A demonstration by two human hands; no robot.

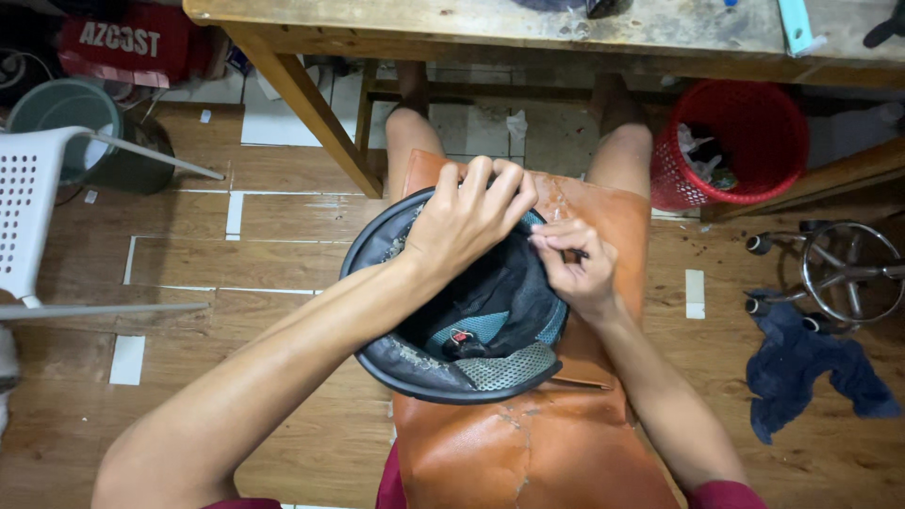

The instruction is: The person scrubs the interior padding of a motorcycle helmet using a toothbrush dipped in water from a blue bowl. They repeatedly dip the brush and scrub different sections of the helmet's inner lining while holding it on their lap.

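A white plastic chair (33,203) and a green bucket (71,118) stand far left on the wood floor. A black helmet (424,363) lies upturned on the brown leather apron (528,452) across the lap. The left hand (467,221) curls over its far rim, gripping the dark lining (514,283). The right hand (575,269) pinches the lining's edge. A red basket (745,141) and blue rag (811,368) sit right.

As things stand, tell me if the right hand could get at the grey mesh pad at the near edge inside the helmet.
Probably yes. The right hand pinches the dark lining at the helmet rim, and the grey mesh pad lies uncovered just below it. The left hand grips the far side, out of the way.
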